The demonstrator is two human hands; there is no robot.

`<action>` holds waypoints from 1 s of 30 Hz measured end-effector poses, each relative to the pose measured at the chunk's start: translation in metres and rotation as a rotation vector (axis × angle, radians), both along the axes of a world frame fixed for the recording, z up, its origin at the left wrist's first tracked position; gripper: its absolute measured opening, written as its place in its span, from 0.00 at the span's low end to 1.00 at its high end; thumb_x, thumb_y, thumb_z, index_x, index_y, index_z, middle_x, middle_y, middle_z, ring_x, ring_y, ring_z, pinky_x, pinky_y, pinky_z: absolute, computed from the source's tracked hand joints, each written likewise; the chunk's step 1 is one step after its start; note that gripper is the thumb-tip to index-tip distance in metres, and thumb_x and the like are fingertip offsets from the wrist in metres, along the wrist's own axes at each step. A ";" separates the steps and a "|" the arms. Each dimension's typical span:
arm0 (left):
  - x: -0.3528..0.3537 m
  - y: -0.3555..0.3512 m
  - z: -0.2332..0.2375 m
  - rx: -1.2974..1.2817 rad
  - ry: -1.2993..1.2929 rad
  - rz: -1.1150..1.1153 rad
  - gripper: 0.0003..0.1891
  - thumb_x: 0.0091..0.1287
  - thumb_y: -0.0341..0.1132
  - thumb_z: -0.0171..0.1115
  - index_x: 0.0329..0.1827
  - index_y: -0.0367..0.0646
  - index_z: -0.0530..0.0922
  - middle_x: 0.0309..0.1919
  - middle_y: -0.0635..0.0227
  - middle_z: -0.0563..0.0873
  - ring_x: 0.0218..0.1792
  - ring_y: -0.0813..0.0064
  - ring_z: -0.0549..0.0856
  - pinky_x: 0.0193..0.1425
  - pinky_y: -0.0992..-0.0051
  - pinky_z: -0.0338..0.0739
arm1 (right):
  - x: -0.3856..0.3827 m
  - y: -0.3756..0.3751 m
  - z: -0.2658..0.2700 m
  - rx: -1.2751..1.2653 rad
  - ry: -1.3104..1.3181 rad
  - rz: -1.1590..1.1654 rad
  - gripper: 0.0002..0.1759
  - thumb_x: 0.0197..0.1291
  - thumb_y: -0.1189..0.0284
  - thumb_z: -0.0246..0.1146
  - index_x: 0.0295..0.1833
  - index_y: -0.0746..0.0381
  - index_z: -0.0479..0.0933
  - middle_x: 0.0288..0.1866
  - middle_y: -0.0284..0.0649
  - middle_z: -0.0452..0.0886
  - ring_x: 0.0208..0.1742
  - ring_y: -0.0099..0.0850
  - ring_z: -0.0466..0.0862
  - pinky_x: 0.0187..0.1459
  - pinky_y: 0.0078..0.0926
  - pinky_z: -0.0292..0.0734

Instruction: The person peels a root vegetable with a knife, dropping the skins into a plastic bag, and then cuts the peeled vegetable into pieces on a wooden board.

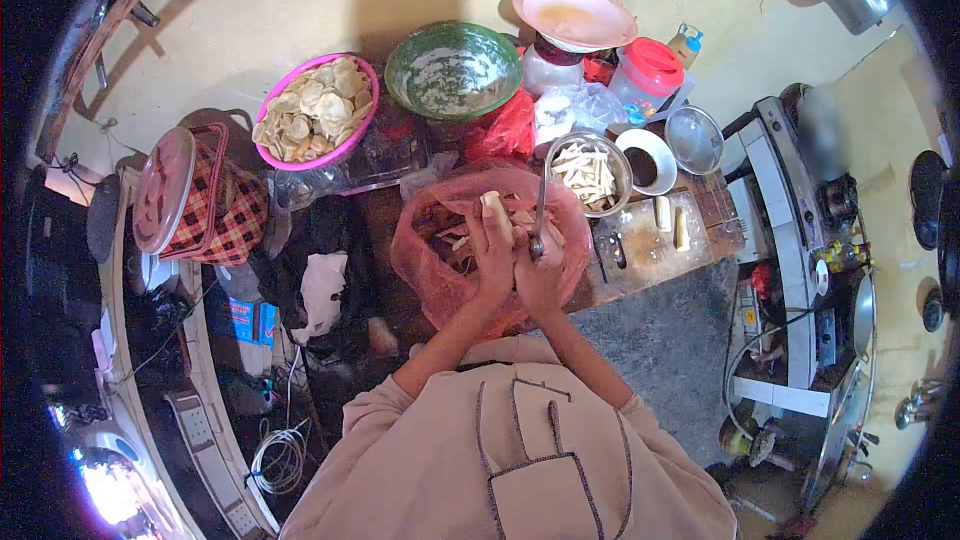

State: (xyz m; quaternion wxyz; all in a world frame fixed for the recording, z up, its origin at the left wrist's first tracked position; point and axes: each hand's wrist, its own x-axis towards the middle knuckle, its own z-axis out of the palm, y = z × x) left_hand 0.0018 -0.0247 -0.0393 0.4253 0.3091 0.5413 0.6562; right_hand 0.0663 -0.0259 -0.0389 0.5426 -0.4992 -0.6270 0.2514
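My left hand (492, 255) is closed round a pale, peeled stick-like piece (494, 206) whose end shows above the fingers. Beside it, my right hand (540, 275) grips a knife (542, 202), its narrow metal blade pointing away from me. Both hands are close together over an open red plastic bag (425, 285) that holds thin peelings. Just beyond the right hand stands a metal bowl (625, 185) of pale cut sticks (585, 172). Two more pale pieces (663, 213) lie on a wooden board (640, 265) to the right.
Behind the bag stand a pink basin (372, 125) of pale round slices, a green basin (400, 65) with white powder, and a red-lidded container (655, 65). A white bowl (662, 155) of dark liquid and a sieve (694, 140) are at right. A checked basket (235, 205) stands left.
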 end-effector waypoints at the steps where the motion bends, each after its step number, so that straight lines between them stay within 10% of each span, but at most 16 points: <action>1: -0.001 -0.001 -0.002 -0.043 0.021 -0.030 0.27 0.69 0.52 0.37 0.58 0.37 0.57 0.46 0.58 0.72 0.45 0.69 0.74 0.51 0.72 0.69 | 0.000 0.001 -0.002 0.059 -0.064 -0.041 0.08 0.57 0.73 0.58 0.32 0.68 0.74 0.31 0.40 0.77 0.35 0.31 0.76 0.41 0.30 0.68; 10: 0.005 -0.007 0.012 0.060 0.036 -0.066 0.29 0.69 0.51 0.35 0.64 0.38 0.50 0.55 0.55 0.66 0.55 0.64 0.68 0.58 0.69 0.63 | 0.001 0.004 0.002 -0.433 0.446 0.089 0.10 0.59 0.68 0.57 0.35 0.65 0.73 0.28 0.36 0.74 0.29 0.24 0.72 0.36 0.21 0.68; 30: 0.011 -0.002 0.007 0.178 0.275 -0.040 0.18 0.70 0.44 0.39 0.51 0.37 0.61 0.43 0.57 0.71 0.46 0.68 0.72 0.51 0.71 0.66 | 0.004 0.020 0.006 -0.269 0.374 0.038 0.08 0.58 0.70 0.59 0.29 0.64 0.74 0.22 0.27 0.73 0.24 0.13 0.69 0.25 0.14 0.64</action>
